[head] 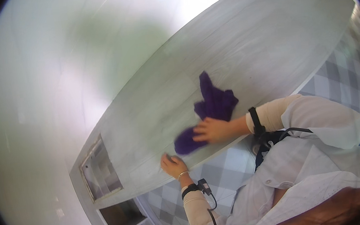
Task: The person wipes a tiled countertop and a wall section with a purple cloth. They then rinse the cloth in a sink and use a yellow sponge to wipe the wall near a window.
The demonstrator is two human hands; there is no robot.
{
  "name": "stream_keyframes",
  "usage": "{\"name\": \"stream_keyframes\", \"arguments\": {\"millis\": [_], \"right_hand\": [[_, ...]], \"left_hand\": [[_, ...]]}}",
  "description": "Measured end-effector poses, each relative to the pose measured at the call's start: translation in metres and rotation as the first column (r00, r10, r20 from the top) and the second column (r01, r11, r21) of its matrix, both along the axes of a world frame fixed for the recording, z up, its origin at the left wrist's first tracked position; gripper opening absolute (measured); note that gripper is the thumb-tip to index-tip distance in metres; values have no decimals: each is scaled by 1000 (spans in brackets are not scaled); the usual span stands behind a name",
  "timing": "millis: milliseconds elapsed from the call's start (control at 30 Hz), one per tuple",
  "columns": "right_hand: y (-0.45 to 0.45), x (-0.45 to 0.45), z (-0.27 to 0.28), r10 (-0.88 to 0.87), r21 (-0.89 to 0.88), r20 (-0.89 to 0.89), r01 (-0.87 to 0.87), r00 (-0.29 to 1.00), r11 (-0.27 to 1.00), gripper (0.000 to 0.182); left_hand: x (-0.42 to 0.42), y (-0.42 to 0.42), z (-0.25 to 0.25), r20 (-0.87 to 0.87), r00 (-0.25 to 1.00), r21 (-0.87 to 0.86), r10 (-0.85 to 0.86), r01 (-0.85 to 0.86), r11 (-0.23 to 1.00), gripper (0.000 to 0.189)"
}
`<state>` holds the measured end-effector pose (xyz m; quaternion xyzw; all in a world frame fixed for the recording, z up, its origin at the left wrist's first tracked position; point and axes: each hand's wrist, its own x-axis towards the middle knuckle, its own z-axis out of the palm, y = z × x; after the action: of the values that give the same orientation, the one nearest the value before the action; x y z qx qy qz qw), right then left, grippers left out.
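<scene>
A crumpled purple cloth (214, 103) lies spread over a pale grey wood-grain countertop (246, 47). My right hand (214, 130) presses down on the cloth, its fingers over a rounded, bunched part near the counter's front edge. Part of the cloth is hidden under the palm, and the fingers are slightly blurred. My left hand (174, 165) rests on the counter near that same edge, left of the cloth and apart from it. Its fingers are loosely bent, with a small dark gap beside the thumb and no object visible in them.
A rectangular cut-out (101, 171) with rough edges opens through the counter's left end. Below it stands an open cabinet with shelves (131, 223). A pale glossy wall (46, 95) runs behind the counter. Checked floor (173, 197) shows below. Black cables (213, 216) run along my sleeves.
</scene>
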<state>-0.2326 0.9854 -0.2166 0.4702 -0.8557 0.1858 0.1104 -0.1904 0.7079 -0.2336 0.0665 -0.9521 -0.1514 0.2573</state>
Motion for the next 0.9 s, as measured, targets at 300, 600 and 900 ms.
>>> {"name": "stream_keyframes", "arguments": {"millis": [300,600,900], "right_hand": [[129,14,33,-13,1,40,13,999,1000,56],[200,-181,6,-215,-14,-95,215,972,977,45],[491,-368,13,-721,61,-156,736,675,675,32]], "left_hand": [[9,5,-13,40,990,-50,138,-136,989,40],[-4,275,19,219,930,94,-294,280,955,48],[-7,327,4,212,972,-67,-101,117,991,49]]}}
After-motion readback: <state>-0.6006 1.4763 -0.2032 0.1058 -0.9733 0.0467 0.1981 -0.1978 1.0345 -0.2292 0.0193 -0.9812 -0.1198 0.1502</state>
